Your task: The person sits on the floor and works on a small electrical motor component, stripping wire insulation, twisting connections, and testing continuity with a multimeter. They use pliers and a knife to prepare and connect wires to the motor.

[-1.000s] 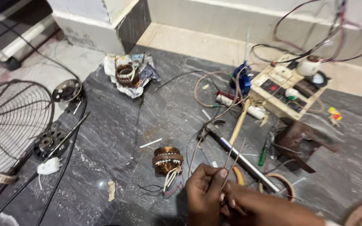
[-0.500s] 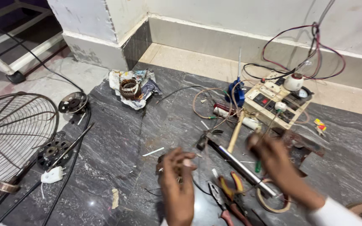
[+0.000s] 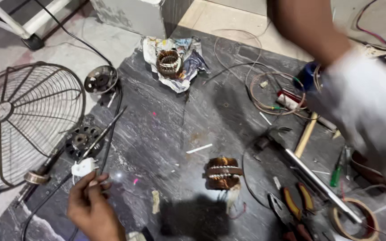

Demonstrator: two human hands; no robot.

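My left hand (image 3: 91,205) is at the bottom left, its fingertips pinched on a white plug (image 3: 84,168) at the end of a black cable. My right arm (image 3: 336,67), in a blurred white sleeve, reaches across the upper right; the hand itself is past the top edge. A copper-wound motor coil (image 3: 223,172) stands on the dark stone slab (image 3: 166,129) between the two arms, touched by neither. A second coil (image 3: 169,62) sits on crumpled paper at the far side.
A wire fan guard (image 3: 18,125) lies at the left, with a motor part (image 3: 82,140) and a round cover (image 3: 101,80) beside it. Pliers (image 3: 291,209), a tape roll (image 3: 354,221), a metal rod (image 3: 322,185), a green screwdriver (image 3: 336,174) and wire loops (image 3: 273,93) crowd the right.
The view has closed in and tilted down. My left hand moved from the coil to the white plug at the left. My right arm swung up and out past the top edge.
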